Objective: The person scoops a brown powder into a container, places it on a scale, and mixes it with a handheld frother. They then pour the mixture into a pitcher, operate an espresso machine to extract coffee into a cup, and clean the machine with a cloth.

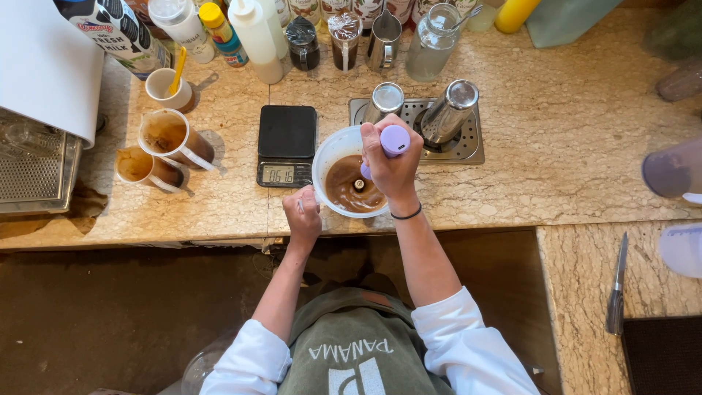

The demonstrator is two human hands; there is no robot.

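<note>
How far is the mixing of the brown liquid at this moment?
Done: brown liquid already fills the white jug. In hand: the right hand holds a purple frother in it; the left hand grips the jug's handle. Left: no foam visible yet.

Café bar: espresso machine [36, 164], pitcher rinser [468, 143], syrup bottles [256, 36], scale [287, 145]

sleeves: white, pushed up to the elbows
apron: olive green, white lettering
right wrist: thin black band

Polished speckled stone counter [570, 146], glossy white plastic bowl [327, 150], shiny metal cups [447, 110], matt blk scale [287, 132].
</note>
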